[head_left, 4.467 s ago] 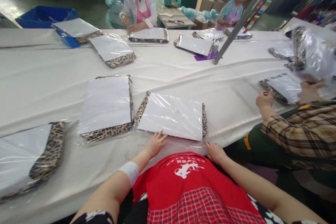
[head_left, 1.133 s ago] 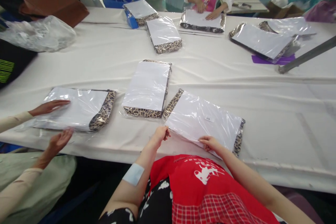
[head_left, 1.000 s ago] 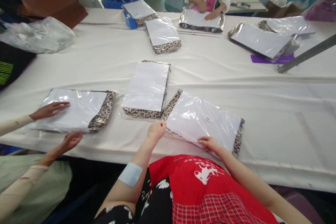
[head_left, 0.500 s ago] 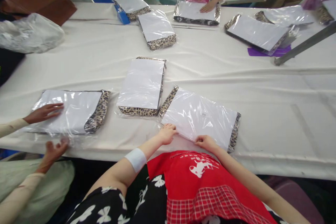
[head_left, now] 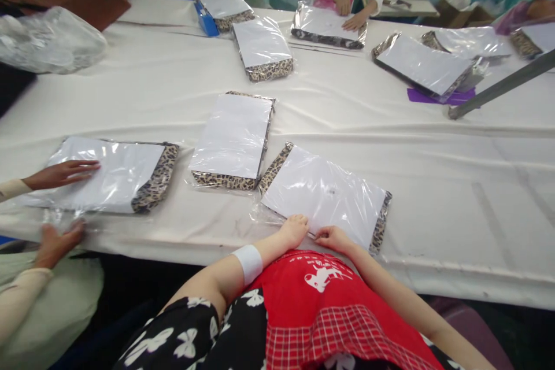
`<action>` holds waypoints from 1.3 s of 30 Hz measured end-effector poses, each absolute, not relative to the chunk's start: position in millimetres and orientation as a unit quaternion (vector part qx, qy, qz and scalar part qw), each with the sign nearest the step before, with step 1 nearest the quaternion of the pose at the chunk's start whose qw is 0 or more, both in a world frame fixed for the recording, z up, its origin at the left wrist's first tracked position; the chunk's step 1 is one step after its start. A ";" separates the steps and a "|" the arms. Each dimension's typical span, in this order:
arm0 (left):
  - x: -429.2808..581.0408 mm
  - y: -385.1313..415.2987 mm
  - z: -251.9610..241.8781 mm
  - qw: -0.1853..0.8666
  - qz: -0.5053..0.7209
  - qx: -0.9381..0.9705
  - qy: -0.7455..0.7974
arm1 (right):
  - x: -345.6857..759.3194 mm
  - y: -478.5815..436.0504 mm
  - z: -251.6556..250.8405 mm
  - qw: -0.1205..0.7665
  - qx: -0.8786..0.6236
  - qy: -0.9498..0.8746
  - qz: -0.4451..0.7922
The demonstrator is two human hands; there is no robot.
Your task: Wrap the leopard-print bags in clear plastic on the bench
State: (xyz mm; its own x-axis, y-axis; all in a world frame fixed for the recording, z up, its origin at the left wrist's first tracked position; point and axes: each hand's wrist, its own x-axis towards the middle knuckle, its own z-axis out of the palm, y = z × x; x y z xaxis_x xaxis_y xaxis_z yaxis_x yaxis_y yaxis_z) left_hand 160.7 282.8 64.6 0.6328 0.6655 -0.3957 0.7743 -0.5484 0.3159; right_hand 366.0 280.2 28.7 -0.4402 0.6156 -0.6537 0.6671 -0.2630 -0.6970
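Note:
In front of me lies a clear plastic bag (head_left: pixel 325 193) holding a white sheet over folded leopard-print fabric, which shows at its two ends. At the bag's near edge, my left hand (head_left: pixel 295 230) has its fingers curled down on the film. My right hand (head_left: pixel 333 238) pinches that same edge just beside it, thumb against fingers. Only a small gap separates the two hands. Touching the bag's left corner is another bagged leopard-print pack (head_left: pixel 232 136), lying flat with its white sheet up.
To the left, a co-worker's hands (head_left: pixel 65 174) work on a similar pack (head_left: pixel 108 176). Across the white-covered table (head_left: pixel 347 87), another person in a pink apron handles a pack (head_left: pixel 325 26). More packs (head_left: pixel 262 43) lie at the back. A metal bar (head_left: pixel 498 89) slants in at right.
My left hand has slid right along the bag's edge, closer to my right hand. The co-worker's lower hand at left has moved left. The view has shifted slightly.

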 end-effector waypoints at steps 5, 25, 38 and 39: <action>166.5 282.8 55.4 0.236 -0.123 0.864 0.428 | 358.5 306.5 34.0 0.072 0.532 0.523 -0.662; 161.8 253.3 11.8 0.257 0.002 0.866 0.429 | 325.9 344.3 -53.2 -0.006 0.288 0.677 -0.678; 163.9 237.2 47.5 0.253 -0.024 0.821 0.511 | 331.6 319.8 -40.0 0.005 0.211 0.834 -0.509; 163.7 235.2 53.7 0.274 -0.045 0.800 0.532 | 330.0 315.9 -26.3 0.017 0.211 0.833 -0.511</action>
State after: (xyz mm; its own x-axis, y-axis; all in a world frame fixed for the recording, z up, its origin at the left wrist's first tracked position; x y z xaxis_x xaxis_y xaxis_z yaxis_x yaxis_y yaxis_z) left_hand 163.7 235.2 53.7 0.4298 0.8261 -0.3645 0.8758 -0.2832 0.3909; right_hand 330.0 315.9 -26.3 -0.9104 0.3341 -0.2442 0.3693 0.3895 -0.8437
